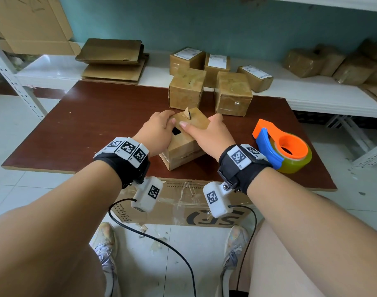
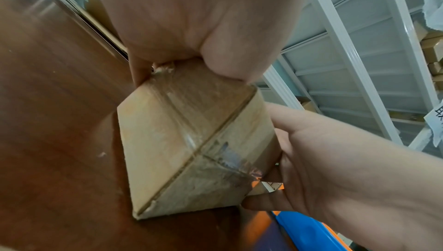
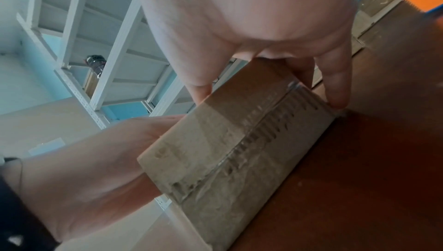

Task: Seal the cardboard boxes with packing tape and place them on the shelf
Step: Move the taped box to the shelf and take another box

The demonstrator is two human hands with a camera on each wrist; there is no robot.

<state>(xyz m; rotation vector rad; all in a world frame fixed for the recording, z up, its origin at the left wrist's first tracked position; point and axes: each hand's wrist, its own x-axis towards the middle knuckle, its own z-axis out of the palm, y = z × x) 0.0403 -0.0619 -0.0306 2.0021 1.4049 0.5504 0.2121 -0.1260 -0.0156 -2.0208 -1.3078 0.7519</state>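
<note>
A small cardboard box (image 1: 183,146) stands on the dark red table (image 1: 93,125), top flaps partly folded with a dark gap and one torn flap sticking up. My left hand (image 1: 160,127) grips its top left, fingers curled over the flaps. From the right, my right hand (image 1: 204,132) grips it, thumb on top, fingers down the far side. The left wrist view shows the box (image 2: 179,141) with old tape on its side, under my left hand (image 2: 203,27). In the right wrist view my right hand (image 3: 263,18) clasps the box (image 3: 227,151). The orange and blue tape dispenser (image 1: 284,146) lies at the right.
Two closed boxes (image 1: 186,91) (image 1: 232,93) stand at the table's back edge. Behind them the white shelf (image 1: 311,93) carries more boxes and flattened cardboard (image 1: 112,58). A large printed carton (image 1: 183,204) sits under the table's front edge, by my feet.
</note>
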